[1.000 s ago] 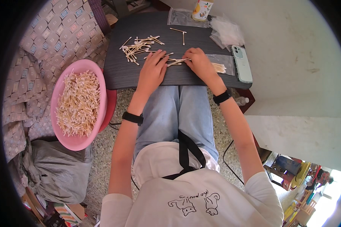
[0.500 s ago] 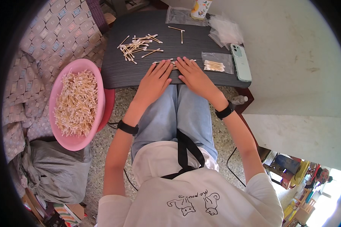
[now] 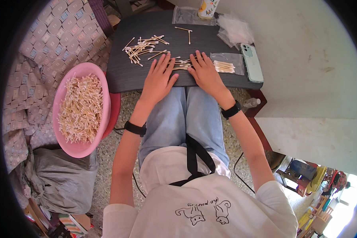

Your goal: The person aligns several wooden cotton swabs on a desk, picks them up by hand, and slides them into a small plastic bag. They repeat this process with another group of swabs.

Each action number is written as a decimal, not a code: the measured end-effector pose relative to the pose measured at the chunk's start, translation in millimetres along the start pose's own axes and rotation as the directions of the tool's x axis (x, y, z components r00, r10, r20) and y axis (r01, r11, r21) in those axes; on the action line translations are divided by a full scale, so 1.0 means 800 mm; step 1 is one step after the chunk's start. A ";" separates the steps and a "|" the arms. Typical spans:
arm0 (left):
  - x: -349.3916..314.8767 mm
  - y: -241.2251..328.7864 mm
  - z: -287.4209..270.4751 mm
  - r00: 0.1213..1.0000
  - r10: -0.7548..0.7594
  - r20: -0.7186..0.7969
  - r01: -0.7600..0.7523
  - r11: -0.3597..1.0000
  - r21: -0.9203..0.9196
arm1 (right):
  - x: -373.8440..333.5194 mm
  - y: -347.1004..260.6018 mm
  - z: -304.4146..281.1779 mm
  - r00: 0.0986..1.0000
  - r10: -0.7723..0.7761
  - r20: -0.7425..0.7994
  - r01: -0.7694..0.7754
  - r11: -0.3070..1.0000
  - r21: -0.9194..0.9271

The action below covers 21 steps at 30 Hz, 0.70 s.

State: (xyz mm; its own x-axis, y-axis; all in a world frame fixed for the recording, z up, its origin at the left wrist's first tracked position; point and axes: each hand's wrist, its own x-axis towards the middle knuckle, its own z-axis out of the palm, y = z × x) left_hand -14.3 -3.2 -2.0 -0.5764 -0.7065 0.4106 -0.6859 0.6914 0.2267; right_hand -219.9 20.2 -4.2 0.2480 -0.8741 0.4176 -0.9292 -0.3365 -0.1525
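Note:
Several cotton swabs lie side by side near the front edge of the dark table. My left hand rests flat at their left end, fingers stretched out. At the right end lies my right hand, its fingers spread and touching the swabs. Beside the right hand is a clear plastic bag with a neat row of cotton swabs on or in it; I cannot tell which. A loose heap of swabs spreads beyond my left hand. Farther back, two swabs lie apart from the rest.
A pink basin full of cotton swabs stands left of the table on something red. At the table's right edge lie a pale green phone and a stack of clear bags. A patterned cup stands at the back on another bag.
My hands have moved apart, the left one to the left and the right one to the right. More of the swabs between them now shows.

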 end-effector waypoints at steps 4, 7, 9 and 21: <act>-0.005 0.009 0.004 0.992 0.048 0.112 -0.063 0.990 0.126 | -0.006 -0.010 0.007 0.999 -0.023 -0.030 0.022 1.000 -0.018; -0.010 0.012 0.000 0.991 0.030 0.131 -0.048 0.990 0.136 | -0.008 -0.013 0.004 1.000 0.013 0.027 -0.014 0.999 0.035; -0.011 0.014 -0.001 0.990 0.034 0.134 -0.051 0.990 0.129 | -0.009 -0.013 0.003 1.000 -0.004 0.010 0.003 0.999 0.053; -0.014 0.020 -0.005 0.992 0.015 0.123 -0.028 0.994 0.104 | -0.014 -0.036 -0.040 0.994 0.103 -0.034 -0.085 0.937 0.338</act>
State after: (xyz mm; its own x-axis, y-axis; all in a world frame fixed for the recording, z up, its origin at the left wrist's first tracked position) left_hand -16.7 16.4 0.2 -0.6368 -0.7094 0.3020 -0.7121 0.6913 0.1223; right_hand -204.8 50.7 23.9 0.1421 -0.8917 0.4297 -0.7998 -0.3592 -0.4809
